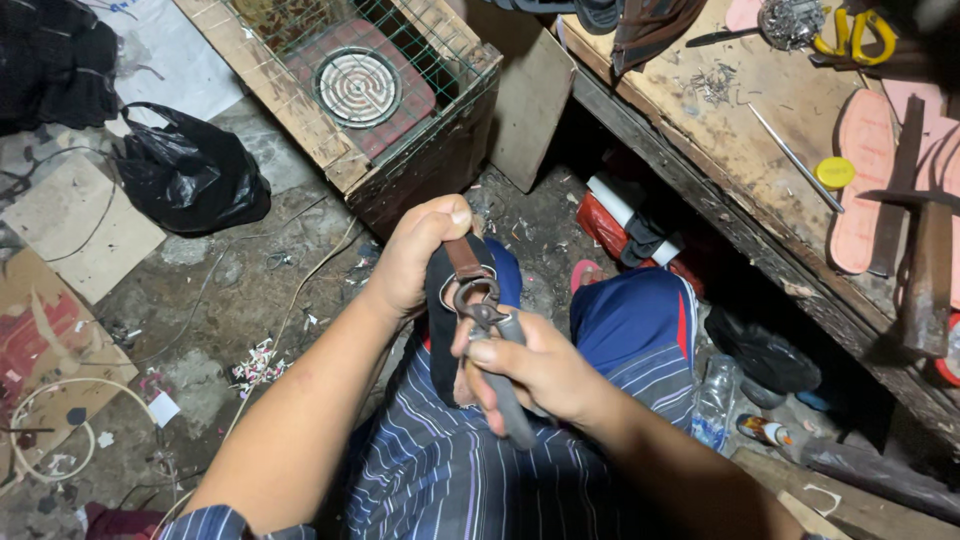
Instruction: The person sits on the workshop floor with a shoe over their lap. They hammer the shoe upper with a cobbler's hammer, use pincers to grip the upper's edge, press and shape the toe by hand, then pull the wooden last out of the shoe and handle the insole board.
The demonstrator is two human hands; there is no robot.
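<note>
Between the hands, over the lap, one dark sandal (pixel 443 320) is held upright: the left hand (pixel 415 255) is clenched on its brown strap (pixel 465 258), and the right hand (pixel 535 370) is closed around one pair of pincers (pixel 490 330). Pincer jaws bite at the strap's base, so this looks like the pulling step, which seemingly needs a steady tug against a firm left grip.

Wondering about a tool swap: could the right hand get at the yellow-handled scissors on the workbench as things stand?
Probably not right away. The right hand grips the pincers at the dark shoe the left hand holds; the scissors lie far back on the workbench.
</note>
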